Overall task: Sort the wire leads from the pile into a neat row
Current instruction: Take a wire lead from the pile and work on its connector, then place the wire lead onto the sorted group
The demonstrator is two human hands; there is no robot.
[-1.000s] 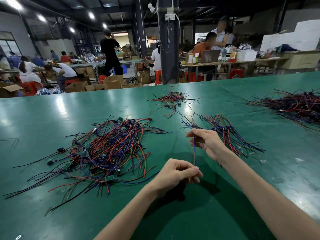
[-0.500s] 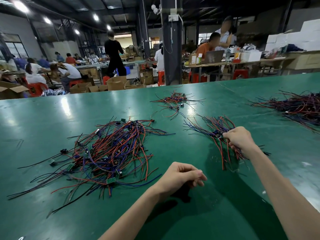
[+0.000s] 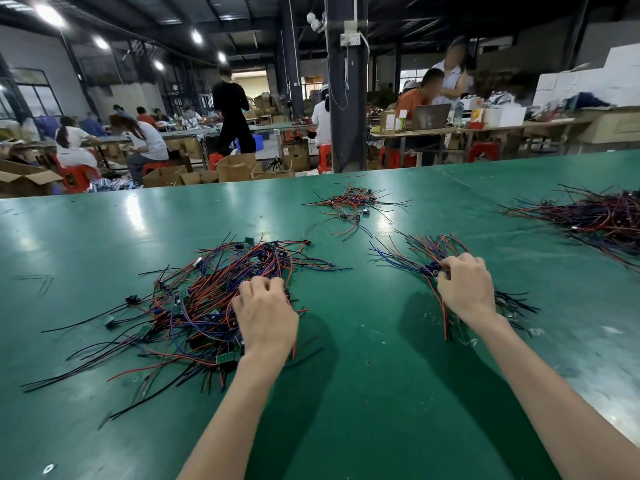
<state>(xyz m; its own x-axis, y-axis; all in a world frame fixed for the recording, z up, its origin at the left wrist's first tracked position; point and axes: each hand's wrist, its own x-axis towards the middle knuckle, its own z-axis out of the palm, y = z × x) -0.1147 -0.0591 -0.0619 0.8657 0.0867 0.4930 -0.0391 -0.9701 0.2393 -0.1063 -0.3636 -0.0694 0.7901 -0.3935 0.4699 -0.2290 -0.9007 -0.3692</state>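
Observation:
A tangled pile of red, blue and black wire leads (image 3: 194,306) with small green boards lies at the left of the green table (image 3: 363,410). My left hand (image 3: 266,313) is over the pile's right edge, fingers curled down into the wires and fingertips hidden. To the right, a fanned bundle of leads (image 3: 412,252) lies side by side. My right hand (image 3: 467,289) rests on this bundle's near end and pinches a lead at its dark connector. A red wire (image 3: 443,313) trails from under that hand toward me.
A small loose clump of leads (image 3: 353,202) lies farther back at the centre. A big dark heap of wires (image 3: 595,216) sits at the far right. Beyond the table's far edge are a pillar (image 3: 346,98), cardboard boxes and seated people.
My right hand carried a lead from the table's middle to the right bundle and set it down there. My left hand moved from the near table forward onto the tangled pile.

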